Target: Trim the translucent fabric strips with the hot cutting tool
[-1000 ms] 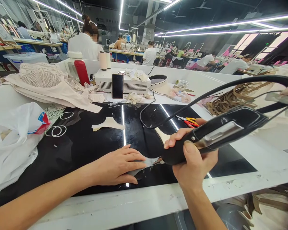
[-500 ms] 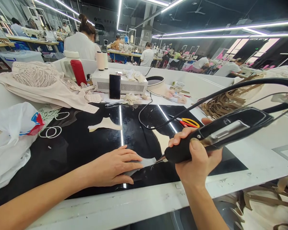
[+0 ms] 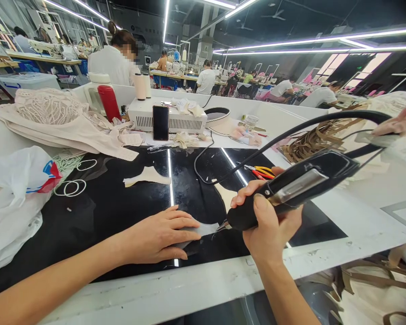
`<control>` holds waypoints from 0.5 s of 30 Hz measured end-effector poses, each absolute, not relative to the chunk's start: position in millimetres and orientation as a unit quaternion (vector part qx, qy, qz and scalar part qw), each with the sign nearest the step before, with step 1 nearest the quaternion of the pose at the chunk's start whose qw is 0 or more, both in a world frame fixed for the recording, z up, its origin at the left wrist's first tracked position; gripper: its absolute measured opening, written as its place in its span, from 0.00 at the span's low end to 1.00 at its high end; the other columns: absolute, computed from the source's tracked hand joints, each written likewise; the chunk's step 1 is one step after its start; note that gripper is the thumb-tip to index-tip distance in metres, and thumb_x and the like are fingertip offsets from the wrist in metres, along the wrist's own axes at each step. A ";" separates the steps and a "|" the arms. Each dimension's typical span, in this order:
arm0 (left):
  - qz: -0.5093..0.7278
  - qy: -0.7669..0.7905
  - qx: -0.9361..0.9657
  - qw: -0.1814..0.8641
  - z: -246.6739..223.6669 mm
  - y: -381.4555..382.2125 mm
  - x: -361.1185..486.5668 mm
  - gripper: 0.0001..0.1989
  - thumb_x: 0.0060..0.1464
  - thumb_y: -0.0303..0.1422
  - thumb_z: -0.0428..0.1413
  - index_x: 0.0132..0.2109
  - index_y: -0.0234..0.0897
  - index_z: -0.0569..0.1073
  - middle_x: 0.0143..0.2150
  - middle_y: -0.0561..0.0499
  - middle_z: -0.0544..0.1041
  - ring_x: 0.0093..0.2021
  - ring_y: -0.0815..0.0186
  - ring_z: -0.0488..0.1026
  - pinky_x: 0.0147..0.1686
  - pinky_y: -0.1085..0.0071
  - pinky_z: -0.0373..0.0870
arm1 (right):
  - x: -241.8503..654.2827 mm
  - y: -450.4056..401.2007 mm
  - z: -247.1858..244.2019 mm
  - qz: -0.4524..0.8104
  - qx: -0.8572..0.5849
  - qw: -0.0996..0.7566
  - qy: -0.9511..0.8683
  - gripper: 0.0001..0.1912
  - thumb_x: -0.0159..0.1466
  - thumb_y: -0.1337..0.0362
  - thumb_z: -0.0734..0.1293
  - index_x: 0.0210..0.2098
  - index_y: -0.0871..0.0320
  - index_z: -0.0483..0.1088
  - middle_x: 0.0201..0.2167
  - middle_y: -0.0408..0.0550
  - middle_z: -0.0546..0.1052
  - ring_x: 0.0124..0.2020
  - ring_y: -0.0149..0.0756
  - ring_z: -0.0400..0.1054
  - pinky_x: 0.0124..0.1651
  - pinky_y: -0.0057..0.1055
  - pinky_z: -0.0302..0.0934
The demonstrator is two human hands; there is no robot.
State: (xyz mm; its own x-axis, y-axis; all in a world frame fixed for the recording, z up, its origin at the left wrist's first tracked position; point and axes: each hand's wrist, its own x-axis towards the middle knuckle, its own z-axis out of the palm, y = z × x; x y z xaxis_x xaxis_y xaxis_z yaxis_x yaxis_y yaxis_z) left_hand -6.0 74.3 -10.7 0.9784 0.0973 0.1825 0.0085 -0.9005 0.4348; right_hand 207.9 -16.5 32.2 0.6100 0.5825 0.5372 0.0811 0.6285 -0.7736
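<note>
My right hand [image 3: 274, 221] is closed round the black body of a corded handheld electric cutter [image 3: 301, 180], thumb on top by its metal lever. The cutter's pointed metal tip [image 3: 223, 225] meets the right end of a thin greyish piece [image 3: 208, 229] on the black board [image 3: 122, 221]. My left hand [image 3: 165, 232] lies flat on that piece, palm down with fingers stretched out, covering most of it. Beyond the tip is a cream fabric piece [image 3: 226, 194], partly hidden by my right hand. Another cream cut piece [image 3: 148, 176] lies farther left.
Pliers [image 3: 262, 172] lie behind my right hand, near the looping black cable [image 3: 274, 140]. At the back stand a white vented box [image 3: 182, 122], a phone [image 3: 160, 123] and a red bottle [image 3: 108, 103]. A plastic bag [image 3: 16, 198] and beige garments [image 3: 64, 122] occupy the left.
The cutter and my right hand have shifted slightly left, with the tip at the end of the greyish piece. My left hand has stayed in place.
</note>
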 end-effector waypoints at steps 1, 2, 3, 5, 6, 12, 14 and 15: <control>0.098 0.026 0.970 0.222 -10.5 74.4 -6.4 0.21 0.69 0.39 0.59 0.65 0.46 0.72 0.66 0.46 0.74 0.68 0.54 0.69 0.74 0.49 0.53 | 208.3 -16.5 32.2 0.162 -0.400 0.801 -0.414 0.22 0.63 0.62 0.75 0.55 0.48 0.68 0.32 0.36 0.76 0.25 0.31 0.71 0.29 0.33 0.69; 0.095 0.025 0.970 0.224 -10.4 74.9 -6.8 0.20 0.69 0.39 0.58 0.65 0.46 0.72 0.67 0.46 0.74 0.68 0.54 0.69 0.74 0.49 0.53 | 208.7 -16.5 32.5 0.168 -0.396 0.802 -0.414 0.22 0.63 0.62 0.75 0.54 0.48 0.68 0.32 0.37 0.76 0.25 0.31 0.71 0.29 0.33 0.69; 0.093 0.023 0.969 0.226 -10.5 75.6 -7.3 0.20 0.69 0.39 0.58 0.66 0.45 0.72 0.67 0.45 0.73 0.69 0.54 0.68 0.74 0.48 0.53 | 209.0 -16.6 32.9 0.170 -0.391 0.805 -0.413 0.22 0.62 0.61 0.75 0.54 0.49 0.69 0.32 0.37 0.76 0.25 0.31 0.71 0.29 0.33 0.69; 0.105 0.030 0.966 0.233 -11.4 78.2 -8.5 0.20 0.71 0.39 0.56 0.66 0.45 0.71 0.68 0.45 0.72 0.70 0.54 0.67 0.74 0.48 0.54 | 209.4 -17.3 34.1 0.166 -0.385 0.810 -0.410 0.23 0.62 0.61 0.76 0.54 0.48 0.69 0.31 0.36 0.76 0.25 0.32 0.70 0.29 0.33 0.69; 0.118 0.044 0.963 0.236 -12.2 80.0 -9.0 0.19 0.72 0.39 0.55 0.66 0.44 0.71 0.69 0.44 0.72 0.70 0.54 0.67 0.74 0.48 0.55 | 209.5 -17.6 34.8 0.162 -0.387 0.811 -0.409 0.24 0.62 0.61 0.76 0.55 0.48 0.69 0.31 0.36 0.76 0.25 0.31 0.70 0.29 0.33 0.69; 0.166 0.196 0.943 0.210 -20.3 89.2 -10.3 0.15 0.72 0.38 0.55 0.60 0.40 0.73 0.68 0.42 0.72 0.70 0.54 0.65 0.72 0.46 0.58 | 213.3 -13.6 39.5 0.123 -0.432 0.777 -0.440 0.19 0.62 0.61 0.77 0.50 0.50 0.70 0.35 0.39 0.78 0.28 0.33 0.73 0.36 0.36 0.71; 0.159 0.211 0.940 0.215 -22.2 89.3 -9.8 0.13 0.70 0.37 0.56 0.58 0.39 0.73 0.67 0.42 0.72 0.70 0.53 0.66 0.72 0.46 0.59 | 216.1 -13.4 40.3 0.087 -0.454 0.764 -0.451 0.19 0.62 0.59 0.77 0.49 0.51 0.71 0.40 0.42 0.79 0.33 0.35 0.73 0.42 0.39 0.71; 0.157 0.214 0.939 0.220 -22.8 88.9 -9.4 0.12 0.70 0.36 0.57 0.56 0.40 0.74 0.66 0.42 0.73 0.69 0.53 0.66 0.72 0.45 0.59 | 217.6 -15.3 39.8 0.052 -0.464 0.761 -0.450 0.21 0.62 0.58 0.77 0.52 0.51 0.70 0.44 0.45 0.78 0.37 0.37 0.74 0.46 0.41 0.71</control>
State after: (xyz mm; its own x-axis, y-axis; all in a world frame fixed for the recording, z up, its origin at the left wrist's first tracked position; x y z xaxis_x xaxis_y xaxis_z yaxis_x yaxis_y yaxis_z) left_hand -9.4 88.9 -22.8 0.8589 0.4717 0.1996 0.3335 -0.8108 0.4811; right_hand 217.6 -15.3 39.8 0.5896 0.4972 0.6365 0.3379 0.5639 -0.7536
